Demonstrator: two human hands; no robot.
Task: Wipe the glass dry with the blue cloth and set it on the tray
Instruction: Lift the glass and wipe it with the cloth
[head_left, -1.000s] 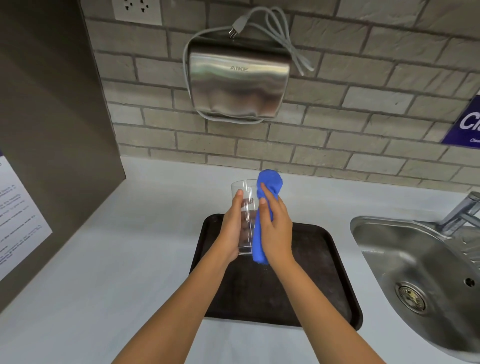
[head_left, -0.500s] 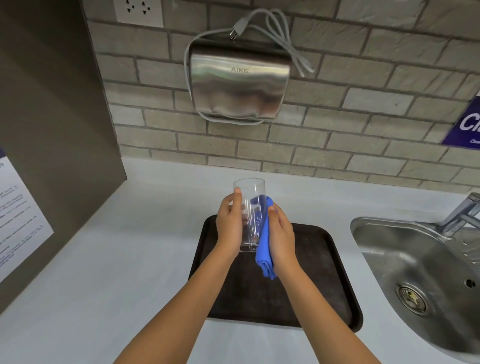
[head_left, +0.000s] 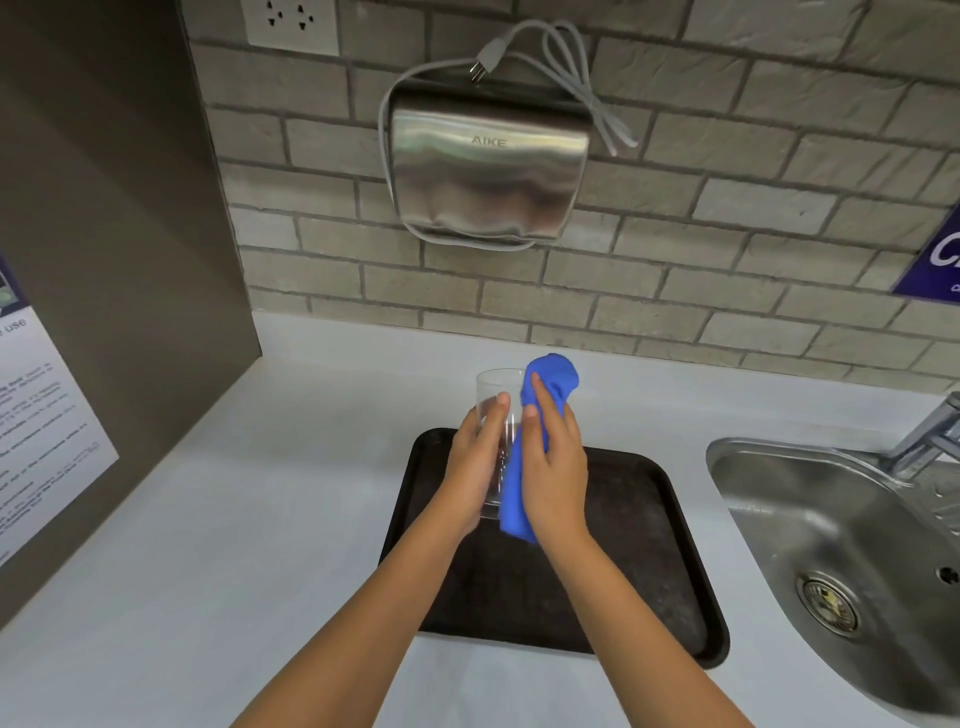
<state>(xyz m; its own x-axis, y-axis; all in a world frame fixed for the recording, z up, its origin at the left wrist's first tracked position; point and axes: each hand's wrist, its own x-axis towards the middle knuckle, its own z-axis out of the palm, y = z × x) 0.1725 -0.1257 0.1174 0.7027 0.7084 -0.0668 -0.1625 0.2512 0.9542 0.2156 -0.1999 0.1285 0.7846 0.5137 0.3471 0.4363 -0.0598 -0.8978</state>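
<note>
Far left: a printed notice (head_left: 36, 415) on a dark side panel; white surface (head_left: 208, 519) runs across below a grey brick wall. Left hand (head_left: 475, 467): grip wrapped round the clear glass (head_left: 497, 395), thumb near the rim, glass upright and lifted over the far end of the dark tray (head_left: 649, 561); it is not resting on the tray. Right hand (head_left: 556, 473): grip clenched on the blue cloth (head_left: 550, 382), pressing it flat against the right side of the glass; cloth bunches above the rim and hangs below the base. Above, on the wall: steel hand dryer (head_left: 488, 171), its cord looped, plug loose. Right: steel sink (head_left: 831, 545), tap (head_left: 930, 436) at the frame edge.
</note>
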